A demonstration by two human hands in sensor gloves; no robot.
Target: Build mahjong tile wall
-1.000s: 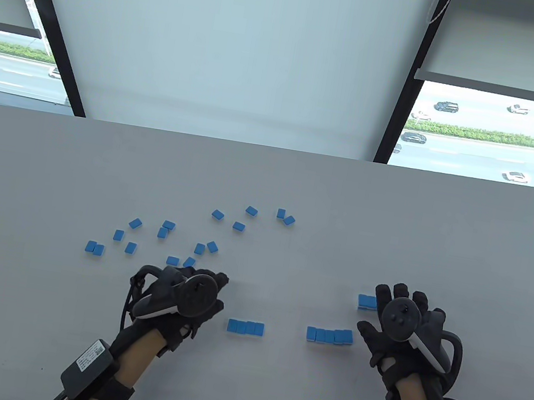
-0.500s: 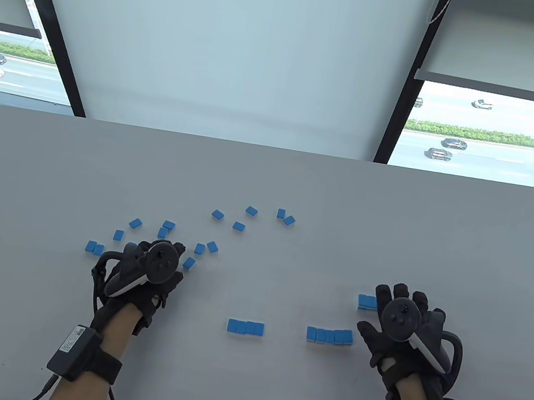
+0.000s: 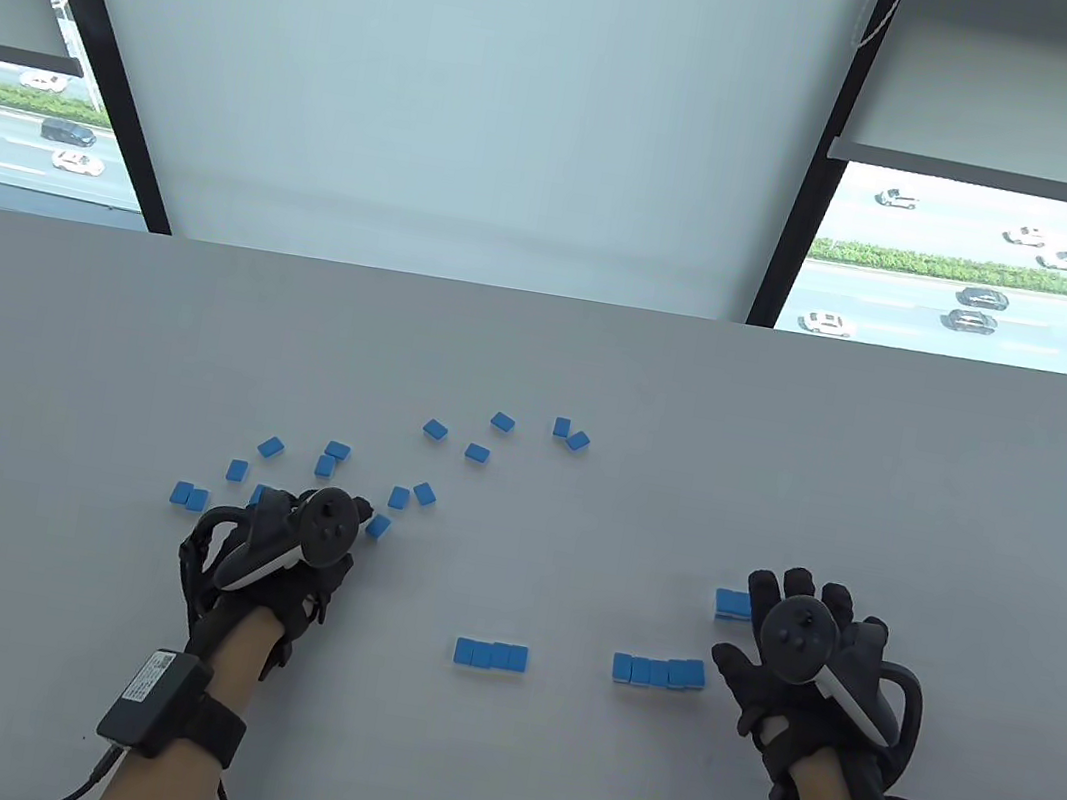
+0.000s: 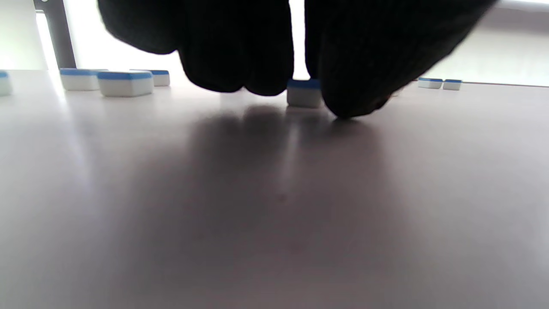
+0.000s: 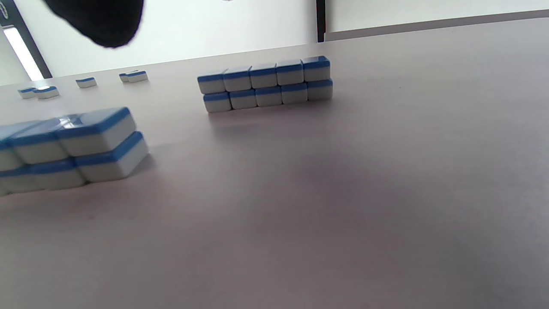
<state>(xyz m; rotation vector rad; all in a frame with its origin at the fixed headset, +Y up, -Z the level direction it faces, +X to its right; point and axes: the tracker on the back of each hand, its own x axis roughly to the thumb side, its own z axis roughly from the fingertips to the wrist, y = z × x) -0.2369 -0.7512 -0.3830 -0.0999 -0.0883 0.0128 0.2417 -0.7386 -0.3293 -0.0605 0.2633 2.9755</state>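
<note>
Your left hand (image 3: 287, 548) is at the lower left of the table view, at the near edge of the loose tiles (image 3: 332, 459). Its fingers (image 4: 240, 47) point down to the table (image 3: 476, 766). In the left wrist view one tile (image 4: 303, 92) shows in the gap between two dark fingertips, and it stands flat on the table. The fingertip on the right touches the table just beside this tile. I cannot tell if the hand already pinches the tile or only reaches around it.

Your right hand (image 3: 800, 665) lies at the lower right of the table view, palm down, fingers spread and loose, and it holds nothing. Its thumb is just beside the right end of a short row (image 3: 659, 671). In the right wrist view this row (image 5: 64, 148) shows at the left edge, and it is two tiles high. A second piece (image 3: 734, 604) is partly hidden behind the fingers of this hand. In the right wrist view another piece (image 5: 266, 83) is five tiles long and two high, blue on top and white below.

A third row (image 3: 491, 655) lies in the lower middle of the table view, between the two hands and apart from both. The loose tiles are scattered face down across the middle left, with a pair (image 3: 188, 496) at the far left.
</note>
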